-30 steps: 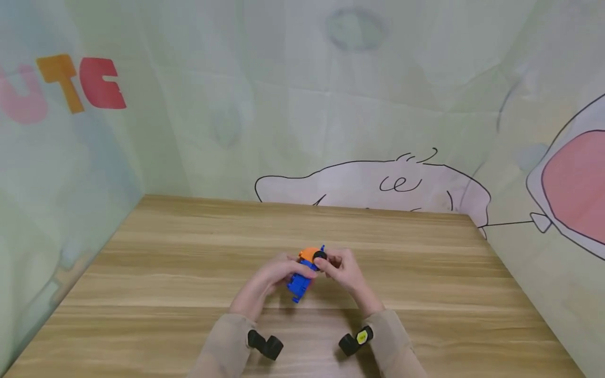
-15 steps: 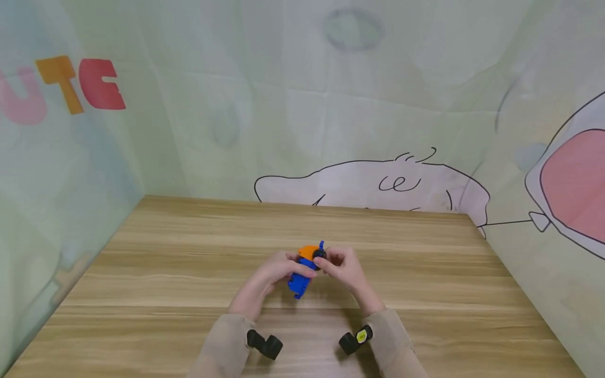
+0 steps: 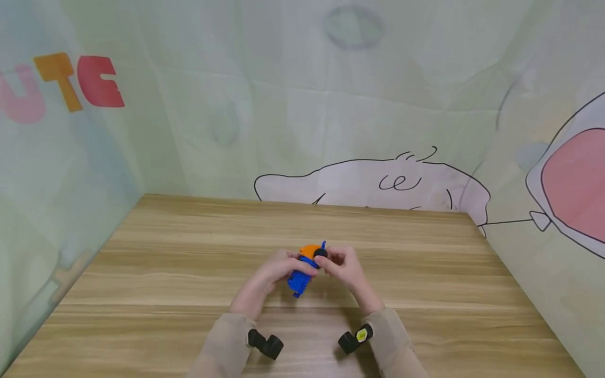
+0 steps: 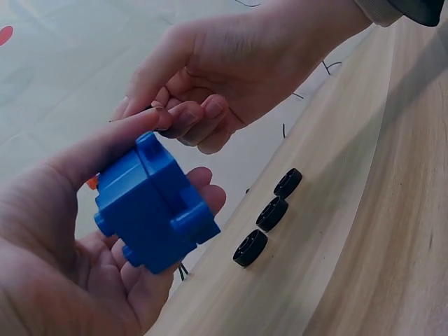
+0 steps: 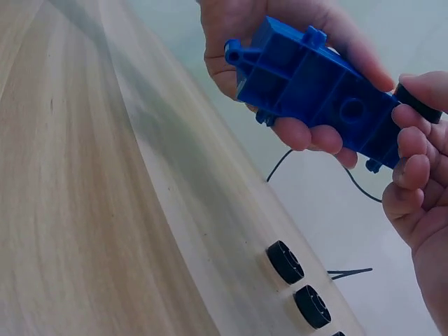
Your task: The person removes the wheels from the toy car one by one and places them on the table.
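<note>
My left hand (image 3: 279, 269) grips a blue toy truck body (image 3: 299, 282) with an orange part (image 3: 310, 250) at its far end. In the right wrist view the body's hollow, ribbed underside (image 5: 315, 87) faces the camera, with small axle stubs at its sides. A black toy wheel (image 5: 418, 103) sits against the far end of the body, pinched between thumb and fingers of my right hand (image 3: 345, 265). Whether the wheel is seated on its stub cannot be seen. The truck is held up off the table, tilted.
Three loose black wheels (image 4: 271, 213) stand in a row on the wooden table (image 3: 189, 247), partly seen in the right wrist view too; the hands hide them from the head view. A printed cloth backdrop (image 3: 293, 121) rises behind the table and along its sides.
The truck body has tipped slightly, its near end shifting a little up and away. Both hands keep their holds on the truck and wheel in nearly the same place.
</note>
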Demonstrator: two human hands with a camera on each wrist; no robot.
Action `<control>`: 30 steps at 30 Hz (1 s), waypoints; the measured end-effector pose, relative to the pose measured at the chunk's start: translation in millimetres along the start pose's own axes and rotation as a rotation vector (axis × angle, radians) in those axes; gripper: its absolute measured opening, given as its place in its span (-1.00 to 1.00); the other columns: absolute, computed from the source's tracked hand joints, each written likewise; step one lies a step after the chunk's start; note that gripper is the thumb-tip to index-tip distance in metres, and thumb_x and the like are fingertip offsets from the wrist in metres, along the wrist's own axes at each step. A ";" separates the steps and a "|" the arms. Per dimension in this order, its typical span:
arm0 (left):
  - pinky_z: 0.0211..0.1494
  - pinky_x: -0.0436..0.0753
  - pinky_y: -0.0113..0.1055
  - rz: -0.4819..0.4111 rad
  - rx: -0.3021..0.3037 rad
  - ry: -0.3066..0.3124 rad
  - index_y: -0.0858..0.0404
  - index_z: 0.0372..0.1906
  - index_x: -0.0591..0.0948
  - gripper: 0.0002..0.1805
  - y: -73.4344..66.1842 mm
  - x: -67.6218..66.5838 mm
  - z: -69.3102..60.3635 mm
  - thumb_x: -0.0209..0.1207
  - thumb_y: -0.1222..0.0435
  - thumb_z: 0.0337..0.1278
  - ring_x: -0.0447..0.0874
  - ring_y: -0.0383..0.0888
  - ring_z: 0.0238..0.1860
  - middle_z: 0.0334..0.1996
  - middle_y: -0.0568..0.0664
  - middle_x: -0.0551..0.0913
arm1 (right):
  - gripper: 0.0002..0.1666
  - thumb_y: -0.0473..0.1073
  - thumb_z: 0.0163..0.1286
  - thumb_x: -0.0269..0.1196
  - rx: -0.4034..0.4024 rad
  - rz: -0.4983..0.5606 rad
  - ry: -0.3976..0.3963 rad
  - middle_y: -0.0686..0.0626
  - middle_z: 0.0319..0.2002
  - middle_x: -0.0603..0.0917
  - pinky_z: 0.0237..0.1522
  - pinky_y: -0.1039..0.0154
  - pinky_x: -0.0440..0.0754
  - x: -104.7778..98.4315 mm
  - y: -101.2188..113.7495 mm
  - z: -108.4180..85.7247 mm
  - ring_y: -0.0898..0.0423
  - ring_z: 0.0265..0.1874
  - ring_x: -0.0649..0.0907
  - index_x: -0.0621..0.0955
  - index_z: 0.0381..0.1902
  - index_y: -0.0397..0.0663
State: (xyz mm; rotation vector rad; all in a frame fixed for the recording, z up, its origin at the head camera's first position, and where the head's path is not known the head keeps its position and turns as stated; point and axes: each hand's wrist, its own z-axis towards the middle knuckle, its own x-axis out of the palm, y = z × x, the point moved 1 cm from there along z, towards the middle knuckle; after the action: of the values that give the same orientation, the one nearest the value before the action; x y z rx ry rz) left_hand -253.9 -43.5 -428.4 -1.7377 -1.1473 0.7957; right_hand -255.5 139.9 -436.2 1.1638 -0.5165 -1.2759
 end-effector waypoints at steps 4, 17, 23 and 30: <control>-0.05 0.63 -0.23 -0.014 0.010 0.024 0.38 -0.04 0.65 -0.53 0.3 1.0 0.3 0.38 0.17 -0.04 0.70 -0.11 -0.29 -0.31 0.06 0.78 | -0.47 -0.06 0.36 0.28 0.007 0.030 -0.023 -0.25 -0.72 0.41 -0.64 0.42 0.37 0.1 -1.0 -0.7 0.28 -0.69 0.40 0.44 -0.68 -0.31; -0.17 0.67 -0.29 -0.009 -0.014 -0.009 0.41 -0.11 0.65 -0.56 -0.9 2.3 -1.6 0.36 0.18 -0.05 0.68 -0.11 -0.37 -0.36 0.08 0.76 | -0.54 -0.28 0.31 0.28 0.003 0.004 -0.041 0.14 -0.75 0.39 -0.68 0.45 0.25 3.1 0.5 -0.3 0.32 -0.73 0.34 0.40 -0.74 -0.28; -0.24 0.63 -0.34 0.056 -0.026 -0.094 0.46 -0.10 0.58 -0.50 5.1 5.7 4.1 0.36 0.17 -0.09 0.62 -0.07 -0.33 -0.27 0.18 0.70 | -0.54 -0.38 0.27 0.29 -0.115 -0.064 -0.016 -0.11 -0.80 0.33 -0.73 0.49 0.21 6.5 10.4 0.7 0.40 -0.73 0.29 0.39 -0.78 -0.26; -0.22 0.72 -0.28 -0.024 -0.031 -0.066 0.47 -0.04 0.59 -0.51 3.2 -2.2 2.7 0.38 0.19 0.01 0.71 -0.12 -0.45 -0.40 0.09 0.75 | -0.65 -0.56 0.16 0.22 -0.142 -0.077 -0.008 -0.23 -0.78 0.42 -0.75 0.47 0.27 -13.0 4.9 -2.8 0.42 -0.72 0.33 0.45 -0.76 -0.30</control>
State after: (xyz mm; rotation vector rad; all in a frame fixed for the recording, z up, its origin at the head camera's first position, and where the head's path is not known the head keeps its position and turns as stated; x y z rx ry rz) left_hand -255.9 -45.3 -432.3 -1.7307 -1.2278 0.8297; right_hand -254.6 152.3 -429.2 1.0684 -0.3832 -1.3613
